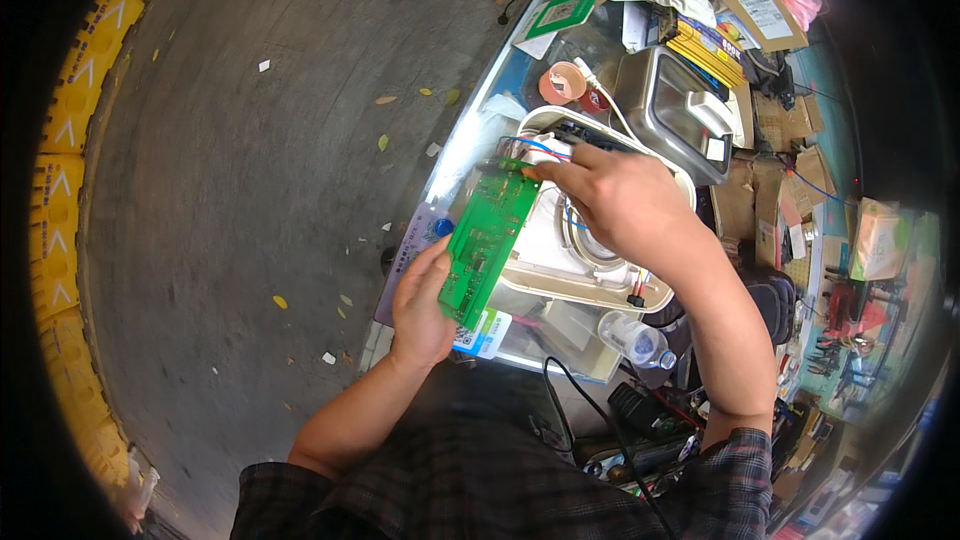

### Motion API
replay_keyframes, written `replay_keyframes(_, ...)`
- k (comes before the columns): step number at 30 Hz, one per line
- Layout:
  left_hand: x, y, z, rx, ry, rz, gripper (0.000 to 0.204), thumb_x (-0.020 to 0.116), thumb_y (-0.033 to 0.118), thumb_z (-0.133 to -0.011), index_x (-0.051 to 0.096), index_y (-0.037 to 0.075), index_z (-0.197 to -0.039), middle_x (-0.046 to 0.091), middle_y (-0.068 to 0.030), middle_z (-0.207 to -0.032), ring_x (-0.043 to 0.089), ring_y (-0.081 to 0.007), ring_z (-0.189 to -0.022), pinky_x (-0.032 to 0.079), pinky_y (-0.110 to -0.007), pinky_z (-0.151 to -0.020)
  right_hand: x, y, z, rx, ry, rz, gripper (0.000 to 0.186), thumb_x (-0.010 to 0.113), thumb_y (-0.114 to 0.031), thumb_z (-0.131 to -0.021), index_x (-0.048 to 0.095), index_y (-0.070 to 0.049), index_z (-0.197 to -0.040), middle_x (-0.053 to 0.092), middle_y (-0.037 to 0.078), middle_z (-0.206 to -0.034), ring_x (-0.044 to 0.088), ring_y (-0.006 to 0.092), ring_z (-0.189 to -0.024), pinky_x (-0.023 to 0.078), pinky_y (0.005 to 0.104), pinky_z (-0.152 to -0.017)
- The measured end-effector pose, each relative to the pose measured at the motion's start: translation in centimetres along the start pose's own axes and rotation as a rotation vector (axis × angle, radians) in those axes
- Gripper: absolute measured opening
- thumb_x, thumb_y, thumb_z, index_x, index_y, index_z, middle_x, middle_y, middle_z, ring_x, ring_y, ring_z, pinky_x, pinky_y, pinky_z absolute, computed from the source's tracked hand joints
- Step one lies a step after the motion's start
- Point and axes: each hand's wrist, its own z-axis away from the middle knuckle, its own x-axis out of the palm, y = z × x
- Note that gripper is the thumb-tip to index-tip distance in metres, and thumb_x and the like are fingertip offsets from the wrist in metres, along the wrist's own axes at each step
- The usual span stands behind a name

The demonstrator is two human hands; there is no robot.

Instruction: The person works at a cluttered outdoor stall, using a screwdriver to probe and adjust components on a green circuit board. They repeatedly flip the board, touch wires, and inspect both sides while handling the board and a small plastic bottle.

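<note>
A long green circuit board [484, 250] is held tilted above the front left of a glass-topped counter. My left hand [424, 308] grips its lower end, thumb along the edge. At the board's upper end, my right hand [620, 195] has its fingers closed near the corner, where blue and red wires [535, 147] run; what sits between the fingertips is too small to make out. Beneath and behind the right hand lies an opened cream appliance housing [600, 292]. A white inner part and a round coil [603, 258] show inside it, partly covered by the hand.
Behind the housing stand a lidded steel container [665, 100] and an orange cup [562, 84]. A clear plastic bottle [636, 338] lies near the counter's front. Cardboard boxes [762, 8] crowd the back right; tools [830, 340] lie at far right. A black cable [600, 410] hangs in front.
</note>
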Motion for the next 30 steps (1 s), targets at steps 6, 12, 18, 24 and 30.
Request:
replay_keyframes(6, 0.2, -0.4, 0.4, 0.014, 0.012, -0.009, 0.042, 0.053, 0.014, -0.12, 0.059, -0.007, -0.156, 0.072, -0.0154, -0.145, 0.069, -0.0209, -0.132, 0.054, -0.036, -0.115, 2.2, 0.7, 0.7, 0.04, -0.065, 0.074, 0.043, 0.069, -0.008, -0.095, 0.079, -0.016, -0.135, 0.072, 0.008, -0.097, 0.078, 0.029, -0.082, 0.062, 0.0428, -0.071)
replay_keyframes(12, -0.4, -0.2, 0.4, -0.057, 0.016, 0.009, 0.045, 0.051, 0.014, -0.12, 0.053, -0.006, -0.161, 0.066, -0.016, -0.154, 0.064, -0.0217, -0.139, 0.051, -0.037, -0.118, -2.4, -3.2, 2.0, 0.159, 0.011, -0.056, 0.037, 0.073, -0.007, -0.099, 0.077, -0.017, -0.134, 0.064, 0.011, -0.089, 0.07, 0.0351, -0.077, 0.055, 0.0475, -0.064)
replay_keyframes(18, -0.9, 0.5, 1.0, -0.068, 0.001, -0.02, 0.051, 0.056, 0.024, -0.121, 0.048, 0.001, -0.165, 0.065, -0.0119, -0.154, 0.066, -0.0206, -0.136, 0.056, -0.039, -0.114, -5.0, -8.1, 13.0, 0.382, -0.285, -0.53, 0.036, 0.07, 0.003, -0.095, 0.081, -0.004, -0.128, 0.068, 0.017, -0.086, 0.072, 0.0366, -0.079, 0.058, 0.0479, -0.071)
replay_keyframes(24, -1.1, 2.4, 2.5, -0.207, -0.035, -0.146, 0.057, 0.045, 0.035, -0.123, 0.041, 0.005, -0.171, 0.062, -0.0122, -0.158, 0.071, -0.0218, -0.131, 0.069, -0.041, -0.09, 8.1, -13.7, 14.3, 0.445, -0.206, -0.718, 0.047, 0.065, -0.006, -0.108, 0.059, -0.006, -0.155, 0.065, 0.023, -0.114, 0.07, 0.0465, -0.101, 0.058, 0.0524, -0.086)
replay_keyframes(30, -1.9, 2.3, 5.0, -0.293, 0.046, -0.142, 0.059, 0.041, 0.04, -0.123, 0.037, 0.007, -0.171, 0.067, -0.015, -0.15, 0.077, -0.0229, -0.114, 0.068, -0.038, -0.082, 18.1, -15.5, 11.6, 0.522, 0.057, -0.714, 0.048, 0.064, -0.002, -0.107, 0.053, -0.001, -0.154, 0.063, 0.025, -0.12, 0.068, 0.0507, -0.1, 0.058, 0.0546, -0.087)
